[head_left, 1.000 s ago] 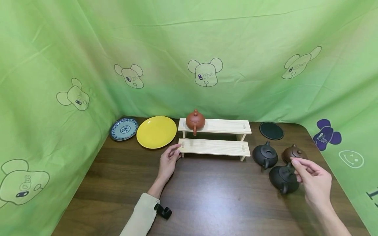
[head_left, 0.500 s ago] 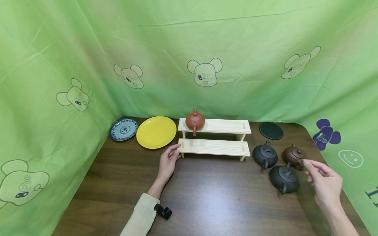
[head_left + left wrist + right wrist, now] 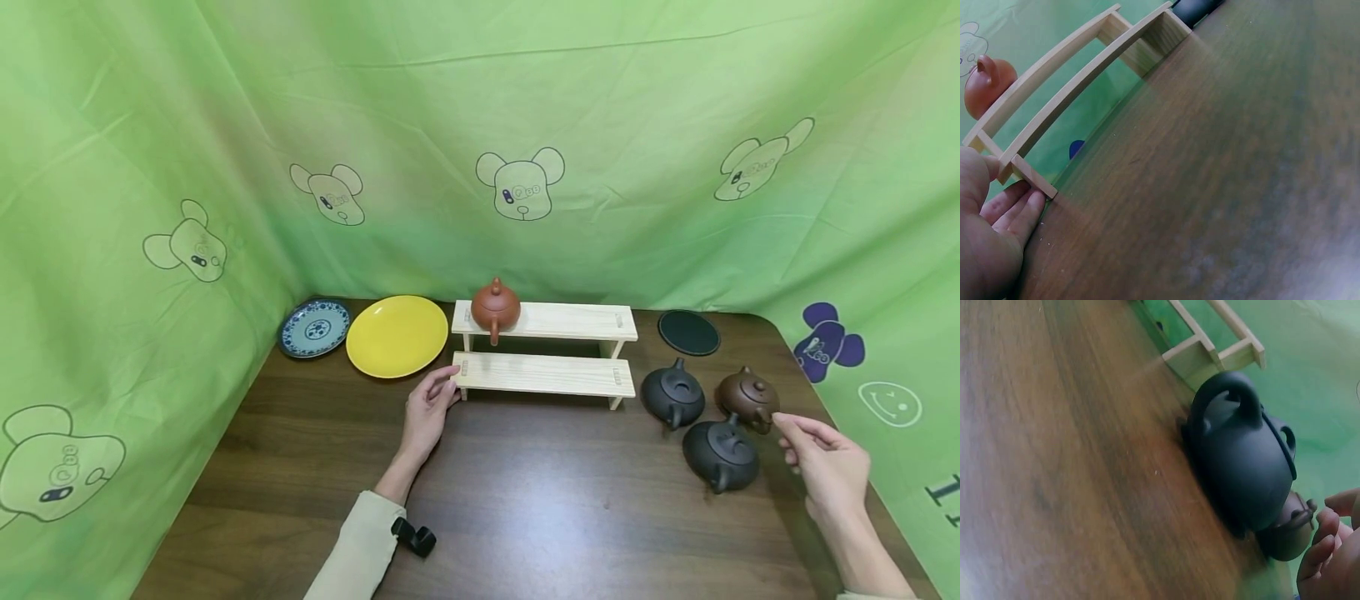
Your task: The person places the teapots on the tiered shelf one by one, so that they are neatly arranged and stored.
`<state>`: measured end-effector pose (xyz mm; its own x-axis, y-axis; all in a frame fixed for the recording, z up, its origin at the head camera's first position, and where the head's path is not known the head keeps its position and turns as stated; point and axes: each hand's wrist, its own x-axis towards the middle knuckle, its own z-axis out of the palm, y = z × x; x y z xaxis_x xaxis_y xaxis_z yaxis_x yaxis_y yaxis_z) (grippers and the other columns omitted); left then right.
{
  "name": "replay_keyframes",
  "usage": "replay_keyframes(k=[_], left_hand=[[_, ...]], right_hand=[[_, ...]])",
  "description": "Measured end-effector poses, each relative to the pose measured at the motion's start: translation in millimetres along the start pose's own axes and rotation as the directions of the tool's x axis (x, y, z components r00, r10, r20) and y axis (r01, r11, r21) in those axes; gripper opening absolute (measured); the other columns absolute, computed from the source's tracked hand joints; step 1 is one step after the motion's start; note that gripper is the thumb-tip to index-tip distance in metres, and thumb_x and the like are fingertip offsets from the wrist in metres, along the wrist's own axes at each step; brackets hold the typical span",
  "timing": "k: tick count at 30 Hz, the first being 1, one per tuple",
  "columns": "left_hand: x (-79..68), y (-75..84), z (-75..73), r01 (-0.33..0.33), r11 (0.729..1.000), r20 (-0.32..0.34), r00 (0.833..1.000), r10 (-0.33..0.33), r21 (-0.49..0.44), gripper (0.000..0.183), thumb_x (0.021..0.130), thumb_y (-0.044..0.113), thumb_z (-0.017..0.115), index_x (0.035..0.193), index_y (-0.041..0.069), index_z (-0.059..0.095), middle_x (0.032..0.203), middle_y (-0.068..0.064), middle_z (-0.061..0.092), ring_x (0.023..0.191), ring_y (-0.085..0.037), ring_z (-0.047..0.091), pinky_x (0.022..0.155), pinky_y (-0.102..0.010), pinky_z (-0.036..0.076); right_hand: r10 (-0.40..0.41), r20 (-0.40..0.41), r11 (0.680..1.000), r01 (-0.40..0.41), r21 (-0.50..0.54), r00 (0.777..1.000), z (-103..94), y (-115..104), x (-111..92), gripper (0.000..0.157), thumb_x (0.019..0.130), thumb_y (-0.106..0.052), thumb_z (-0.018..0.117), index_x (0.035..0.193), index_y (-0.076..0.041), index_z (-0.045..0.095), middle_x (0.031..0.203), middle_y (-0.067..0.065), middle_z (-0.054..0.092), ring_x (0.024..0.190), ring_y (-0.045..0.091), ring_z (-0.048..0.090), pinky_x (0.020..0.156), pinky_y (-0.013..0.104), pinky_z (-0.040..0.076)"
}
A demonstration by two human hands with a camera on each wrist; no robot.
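Note:
My left hand (image 3: 426,414) grips the left end of the lower tier of a pale wooden two-tier stand (image 3: 543,374); in the left wrist view its fingers (image 3: 1025,215) lie by the stand's leg. A reddish-brown teapot (image 3: 496,307) sits at the left of the upper tier. My right hand (image 3: 832,467) has thumb and forefinger right beside the handle of a dark brown teapot (image 3: 746,395). In the right wrist view its fingertips (image 3: 1327,520) show a narrow gap to that teapot. Two black teapots (image 3: 672,395) (image 3: 720,454) stand close by on the table.
Left of the stand lie a yellow plate (image 3: 397,337) and a blue-and-white patterned plate (image 3: 315,328). A dark round coaster (image 3: 689,332) lies at the back right. Green cloth (image 3: 420,100) with printed bear heads encloses the brown wooden table (image 3: 480,508).
My right hand has moved right, from over the front black teapot to beside the dark brown teapot's handle. My left hand, the stand and the teapots have stayed in place.

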<state>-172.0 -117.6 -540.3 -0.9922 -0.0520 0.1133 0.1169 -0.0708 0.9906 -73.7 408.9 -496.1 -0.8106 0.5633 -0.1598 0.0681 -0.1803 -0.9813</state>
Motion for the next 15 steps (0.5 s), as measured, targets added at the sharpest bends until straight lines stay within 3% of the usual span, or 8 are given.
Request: replay_keyframes(k=[7,15], left_hand=[[-0.2,-0.1,-0.7,0.01,1.0,-0.003,1.0,-0.01,-0.008,0.029,0.112,-0.003,0.061,0.139,-0.011,0.068,0.143,-0.03,0.068,0.125,-0.023,0.071,0.105,-0.034,0.065],[0.0,0.3,-1.0,0.005,1.0,0.005,1.0,-0.005,-0.005,0.029,0.112,-0.003,0.061,0.139,-0.011,0.067,0.143,-0.03,0.069,0.123,-0.02,0.071,0.106,-0.035,0.065]], right_hand=[[0.068,0.0,0.996,-0.068,-0.06,0.998,-6.4,6,6,0.026,0.1,-0.009,0.084,0.079,-0.024,0.087,0.061,-0.009,0.072,0.048,0.002,0.06,0.041,0.015,0.051],[0.084,0.059,0.996,-0.084,-0.015,0.995,-6.2,16,8,0.029,0.105,-0.012,0.079,0.078,-0.021,0.085,0.062,-0.008,0.071,0.05,0.002,0.059,0.042,0.014,0.05]])
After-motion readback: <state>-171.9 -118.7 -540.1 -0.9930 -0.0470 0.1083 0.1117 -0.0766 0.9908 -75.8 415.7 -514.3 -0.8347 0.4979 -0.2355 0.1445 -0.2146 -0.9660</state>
